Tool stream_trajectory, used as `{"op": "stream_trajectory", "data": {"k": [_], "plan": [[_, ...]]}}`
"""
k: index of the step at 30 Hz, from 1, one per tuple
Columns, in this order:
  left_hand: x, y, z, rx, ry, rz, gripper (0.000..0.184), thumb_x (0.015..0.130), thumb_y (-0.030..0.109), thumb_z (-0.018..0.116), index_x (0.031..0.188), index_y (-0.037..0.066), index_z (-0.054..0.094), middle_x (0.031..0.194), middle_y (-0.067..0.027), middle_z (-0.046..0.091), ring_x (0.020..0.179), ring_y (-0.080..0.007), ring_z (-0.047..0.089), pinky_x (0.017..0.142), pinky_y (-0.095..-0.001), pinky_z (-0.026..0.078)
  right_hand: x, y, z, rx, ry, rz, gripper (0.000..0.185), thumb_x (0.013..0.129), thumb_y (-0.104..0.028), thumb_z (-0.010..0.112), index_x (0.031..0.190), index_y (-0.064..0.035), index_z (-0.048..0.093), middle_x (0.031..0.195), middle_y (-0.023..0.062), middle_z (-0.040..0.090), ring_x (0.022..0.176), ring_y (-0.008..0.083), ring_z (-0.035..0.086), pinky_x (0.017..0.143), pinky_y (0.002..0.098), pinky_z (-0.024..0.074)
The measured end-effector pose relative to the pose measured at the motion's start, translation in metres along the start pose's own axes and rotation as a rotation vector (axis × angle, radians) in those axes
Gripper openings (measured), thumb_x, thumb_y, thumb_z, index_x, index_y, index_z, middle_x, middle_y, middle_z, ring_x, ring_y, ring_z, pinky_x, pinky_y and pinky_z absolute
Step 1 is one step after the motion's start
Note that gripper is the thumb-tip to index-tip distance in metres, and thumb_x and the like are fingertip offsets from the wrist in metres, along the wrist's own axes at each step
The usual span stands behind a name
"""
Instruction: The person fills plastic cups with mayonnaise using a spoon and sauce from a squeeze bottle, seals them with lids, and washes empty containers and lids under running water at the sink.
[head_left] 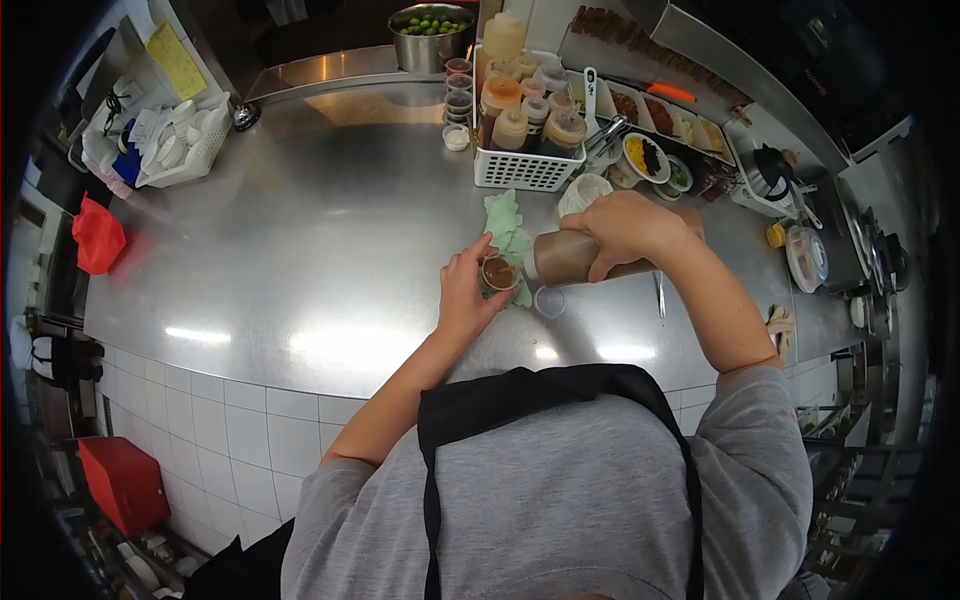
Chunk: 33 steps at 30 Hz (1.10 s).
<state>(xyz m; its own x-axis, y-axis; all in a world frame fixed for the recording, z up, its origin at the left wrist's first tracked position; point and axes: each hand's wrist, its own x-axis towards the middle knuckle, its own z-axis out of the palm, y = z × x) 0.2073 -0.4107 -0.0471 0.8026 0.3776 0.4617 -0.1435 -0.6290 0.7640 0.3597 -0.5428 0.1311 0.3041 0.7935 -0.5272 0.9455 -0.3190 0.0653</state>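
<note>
My left hand (pixel 466 289) is closed around a small clear sauce cup (pixel 500 272) with brown sauce in it. My right hand (pixel 628 232) grips a large squeeze bottle (pixel 562 257) of brown sauce, tipped on its side with its white cap end beside the cup. Whether sauce is flowing, I cannot tell. A crumpled light green cloth (pixel 506 218) lies behind and partly under the cup. Just right of the cup, a clear round lid (pixel 549 301) rests on the steel counter (pixel 330 250).
A white basket (pixel 525 170) full of sauce bottles stands behind my hands. Right of it are a bowl of yellow and black food (pixel 645 158) and trays of ingredients (pixel 660 116). A pot of green limes (pixel 431 45) sits at the back. A red bag (pixel 98 235) lies far left.
</note>
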Motion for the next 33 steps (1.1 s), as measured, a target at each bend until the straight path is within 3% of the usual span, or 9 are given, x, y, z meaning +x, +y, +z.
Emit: {"op": "stream_trajectory", "data": {"k": [6,9,14,18,20,22,24,29,33], "plan": [[0.000,-0.001,-0.002,-0.007,0.013,-0.009,0.080,0.056,0.008,0.077,0.124,0.005,0.036,0.103,-0.0089,0.055,0.093,-0.0240,0.051,0.083,-0.0360,0.039,0.001,0.001,0.003,0.068,-0.045,0.059,0.063,0.054,-0.037,0.075,0.108,-0.0139,0.053,0.088,0.0122,0.063,0.087,0.0292,0.059,0.075,0.0379,0.0440],[0.004,-0.012,-0.009,-0.136,0.066,-0.089,0.079,0.058,0.005,0.075,0.126,0.004,0.035,0.106,-0.0124,0.054,0.096,-0.0242,0.051,0.086,-0.0342,0.039,0.002,0.018,0.023,0.581,-0.033,-0.134,0.069,0.059,-0.042,0.074,0.116,-0.0117,0.047,0.100,0.0145,0.058,0.094,0.0279,0.056,0.080,0.0331,0.0429],[0.009,-0.049,-0.040,-0.092,0.180,-0.266,0.077,0.062,0.001,0.072,0.128,0.001,0.031,0.114,-0.0180,0.047,0.102,-0.0274,0.049,0.089,-0.0332,0.039,-0.007,0.027,0.051,0.888,-0.028,-0.143,0.071,0.061,-0.039,0.074,0.117,-0.0078,0.043,0.104,0.0120,0.055,0.097,0.0221,0.052,0.082,0.0301,0.0396],[0.013,-0.042,-0.050,0.233,0.145,-0.274,0.083,0.061,0.006,0.073,0.130,0.001,0.027,0.127,-0.0220,0.035,0.113,-0.0327,0.041,0.093,-0.0377,0.035,-0.032,0.037,0.058,0.975,0.123,-0.030,0.070,0.062,-0.040,0.074,0.116,-0.0074,0.045,0.102,0.0120,0.057,0.094,0.0221,0.054,0.081,0.0296,0.0409],[0.019,-0.026,-0.040,0.308,0.237,0.013,0.082,0.061,0.014,0.070,0.131,0.002,0.027,0.131,-0.0194,0.031,0.117,-0.0361,0.034,0.096,-0.0436,0.028,-0.042,0.045,0.064,1.010,0.152,0.027,0.070,0.061,-0.039,0.074,0.116,-0.0078,0.045,0.101,0.0112,0.057,0.094,0.0214,0.054,0.082,0.0292,0.0406],[0.024,-0.012,-0.022,0.262,0.173,0.097,0.083,0.062,0.017,0.069,0.132,0.004,0.026,0.132,-0.0196,0.030,0.118,-0.0362,0.033,0.098,-0.0437,0.025,-0.050,0.053,0.068,1.009,0.108,0.142,0.071,0.060,-0.039,0.075,0.116,-0.0081,0.043,0.101,0.0097,0.055,0.094,0.0197,0.052,0.081,0.0291,0.0398],[0.030,0.005,0.000,0.180,-0.105,0.189,0.085,0.062,0.019,0.071,0.133,0.007,0.026,0.131,-0.0171,0.033,0.118,-0.0342,0.034,0.096,-0.0431,0.028,-0.053,0.056,0.071,1.015,0.106,0.148,0.070,0.060,-0.039,0.075,0.116,-0.0095,0.044,0.101,0.0095,0.056,0.094,0.0198,0.053,0.081,0.0294,0.0405],[0.043,0.015,0.051,0.112,-0.436,0.142,0.087,0.062,0.024,0.073,0.134,0.011,0.027,0.126,-0.0144,0.039,0.111,-0.0338,0.039,0.094,-0.0424,0.032,-0.050,0.061,0.082,0.714,-0.073,0.232,0.070,0.059,-0.040,0.074,0.117,-0.0128,0.045,0.100,0.0096,0.058,0.093,0.0217,0.055,0.081,0.0308,0.0412],[0.053,-0.005,0.069,0.211,-0.617,0.156,0.080,0.068,0.021,0.071,0.134,0.014,0.028,0.117,-0.0110,0.047,0.104,-0.0287,0.045,0.087,-0.0385,0.040,-0.059,0.063,0.080,0.902,-0.064,0.221,0.070,0.059,-0.040,0.074,0.116,-0.0123,0.045,0.101,0.0097,0.058,0.093,0.0218,0.055,0.081,0.0307,0.0411]]}}
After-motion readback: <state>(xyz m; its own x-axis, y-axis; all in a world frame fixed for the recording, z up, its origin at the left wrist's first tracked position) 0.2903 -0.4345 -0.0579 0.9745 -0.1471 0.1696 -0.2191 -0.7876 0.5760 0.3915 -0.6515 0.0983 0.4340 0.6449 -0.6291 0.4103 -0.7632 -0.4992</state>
